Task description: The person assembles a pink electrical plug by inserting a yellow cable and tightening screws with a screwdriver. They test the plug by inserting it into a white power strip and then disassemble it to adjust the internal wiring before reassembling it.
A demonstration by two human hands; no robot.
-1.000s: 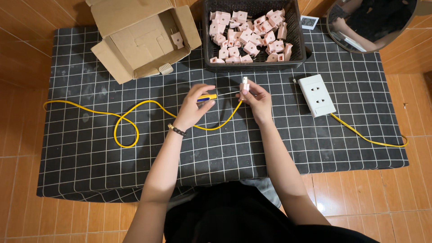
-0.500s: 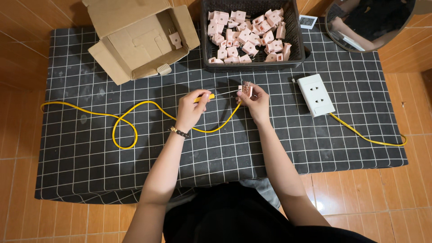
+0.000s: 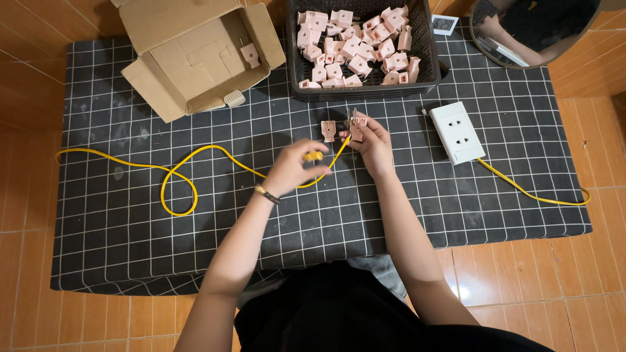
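My right hand (image 3: 372,142) holds a small pink plug part (image 3: 356,122) with metal prongs, at the end of a yellow cable (image 3: 176,171). A second pink plug piece (image 3: 328,129) lies on the cloth just left of it. My left hand (image 3: 295,168) pinches a short yellow-handled tool (image 3: 313,156) below and left of the plug. The cable loops off to the left across the black checked cloth.
A black basket (image 3: 430,58) full of pink plug parts stands at the back. An open cardboard box (image 3: 195,55) sits at the back left. A white socket block (image 3: 456,132) with its own yellow cable (image 3: 528,190) lies to the right. A round mirror (image 3: 535,29) is at the top right.
My left hand has drawn back from the plug toward me with the yellow tool. One pink plug piece now lies on the cloth beside my right hand.
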